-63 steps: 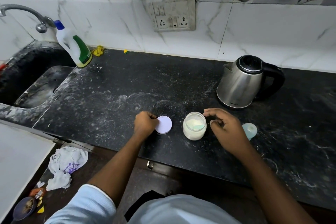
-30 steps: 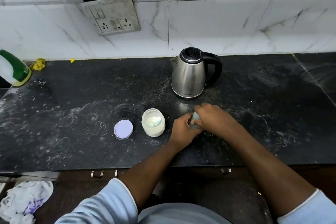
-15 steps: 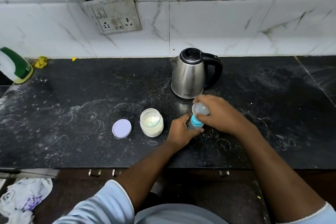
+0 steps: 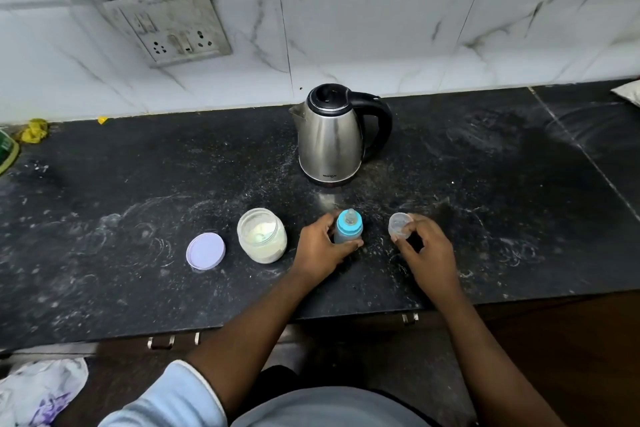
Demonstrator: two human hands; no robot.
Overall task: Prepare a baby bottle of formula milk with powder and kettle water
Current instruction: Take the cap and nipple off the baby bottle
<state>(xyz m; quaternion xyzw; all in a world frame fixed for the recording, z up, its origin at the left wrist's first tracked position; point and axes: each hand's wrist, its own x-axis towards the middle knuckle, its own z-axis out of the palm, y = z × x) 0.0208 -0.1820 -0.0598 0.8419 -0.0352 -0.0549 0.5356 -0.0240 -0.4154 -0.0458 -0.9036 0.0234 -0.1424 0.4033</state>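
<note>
Two bare forearms reach in from the near edge, pale blue sleeves pushed up above them. Down in the near left corner a crumpled white cloth [image 4: 41,388] is cut off by the frame edge. The left hand [image 4: 320,246] is curled closed around the baby bottle [image 4: 348,228], which stands upright on the black speckled table [image 4: 121,218], near its front edge; the fingers hide most of the bottle's body, so only the blue collar and clear teat show, and its contents cannot be made out. Just to the right and apart from the bottle, the right hand [image 4: 427,253] pinches the clear bottle cap [image 4: 400,225] in its fingertips, the other fingers loosely bent; whether the cap touches the table is hard to tell. Left of the bottle stands an open glass jar [image 4: 262,235] with white powder inside, and left of that its lilac lid [image 4: 205,251] lies flat on the table. Pale dusty smears cover the tabletop. Farther back, behind the bottle, a steel kettle [image 4: 330,139] stands with its black handle to the right; small lettering near its base looks like "MILTON", barely legible. At the far left edge a green-and-white container [image 4: 7,154] is mostly cut off, a yellow scrap [image 4: 34,130] beside it. On the marble-tiled wall behind, a grimy socket plate [image 4: 169,26] sits crooked.
</note>
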